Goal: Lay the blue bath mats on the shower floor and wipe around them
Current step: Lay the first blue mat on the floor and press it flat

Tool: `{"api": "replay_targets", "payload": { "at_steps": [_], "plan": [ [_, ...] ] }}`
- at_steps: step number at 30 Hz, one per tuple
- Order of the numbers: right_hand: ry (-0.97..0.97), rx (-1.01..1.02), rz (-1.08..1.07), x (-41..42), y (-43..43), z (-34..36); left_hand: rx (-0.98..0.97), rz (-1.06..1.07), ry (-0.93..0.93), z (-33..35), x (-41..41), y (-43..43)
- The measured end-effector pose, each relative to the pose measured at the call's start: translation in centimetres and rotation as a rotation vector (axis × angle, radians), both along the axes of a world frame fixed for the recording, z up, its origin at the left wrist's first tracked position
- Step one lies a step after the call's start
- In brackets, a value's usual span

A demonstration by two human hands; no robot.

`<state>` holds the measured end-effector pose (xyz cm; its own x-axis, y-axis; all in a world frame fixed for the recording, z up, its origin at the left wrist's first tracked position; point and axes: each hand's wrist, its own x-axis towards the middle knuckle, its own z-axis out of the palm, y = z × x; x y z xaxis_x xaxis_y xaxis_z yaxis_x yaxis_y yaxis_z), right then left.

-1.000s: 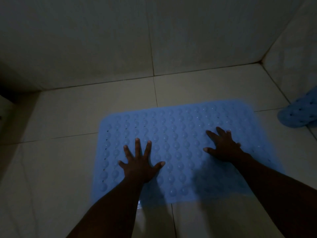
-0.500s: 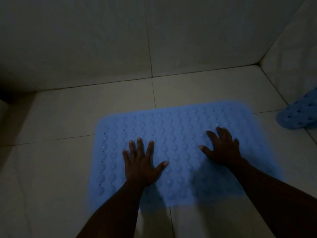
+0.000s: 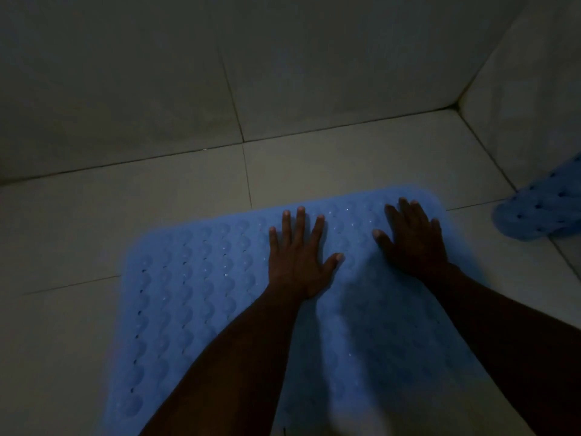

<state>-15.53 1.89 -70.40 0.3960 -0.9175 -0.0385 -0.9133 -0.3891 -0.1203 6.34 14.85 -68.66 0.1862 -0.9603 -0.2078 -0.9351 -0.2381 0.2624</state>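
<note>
Head view: left hand (image 3: 298, 262) and right hand (image 3: 412, 243) flat, fingers spread, on blue mat (image 3: 188, 294).

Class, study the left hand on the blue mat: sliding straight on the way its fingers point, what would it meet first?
The left hand points past the far edge of the blue bath mat. It would slide onto bare floor tile first, then probably meet the back wall.

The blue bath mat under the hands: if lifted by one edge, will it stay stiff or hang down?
Probably floppy: the second mat at the right seems to curl up against the wall. The blue bath mat lies thin and flat on the floor tiles, so likely light. Its bumpy surface may resist sliding.
</note>
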Motion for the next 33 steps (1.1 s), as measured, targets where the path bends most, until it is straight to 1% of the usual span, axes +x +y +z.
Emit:
{"api": "replay_targets", "payload": {
  "at_steps": [4,8,10,15,18,25,29,33],
  "plan": [
    [-0.017,0.004,0.012,0.2,-1.9,-1.9,-0.010,-0.047,0.017,-2.0,-1.8,-3.2],
    [-0.032,-0.084,-0.006,0.6,-1.7,-3.6,-0.108,-0.029,-0.091,-4.5,-2.8,-3.7],
    [-0.034,-0.121,-0.007,0.5,-1.6,-3.8,-0.128,-0.034,-0.119,-4.8,-3.0,-3.5],
    [-0.024,-0.145,-0.016,0.7,-1.9,-3.8,-0.151,-0.038,-0.099,-4.2,-3.0,-3.7],
    [-0.039,-0.161,-0.014,0.6,-2.0,-3.9,-0.185,-0.055,-0.121,-4.4,-2.9,-3.5],
    [-0.063,-0.209,-0.011,0.7,-2.2,-4.1,-0.344,-0.064,-0.100,-5.4,-2.5,-3.6],
    [-0.045,-0.135,-0.018,1.0,-2.3,-3.9,-0.320,-0.061,-0.106,-5.2,-2.7,-3.6],
    [0.013,-0.140,-0.011,0.9,-2.0,-4.0,-0.270,-0.063,-0.110,-5.1,-2.6,-3.3]
  ]
}}
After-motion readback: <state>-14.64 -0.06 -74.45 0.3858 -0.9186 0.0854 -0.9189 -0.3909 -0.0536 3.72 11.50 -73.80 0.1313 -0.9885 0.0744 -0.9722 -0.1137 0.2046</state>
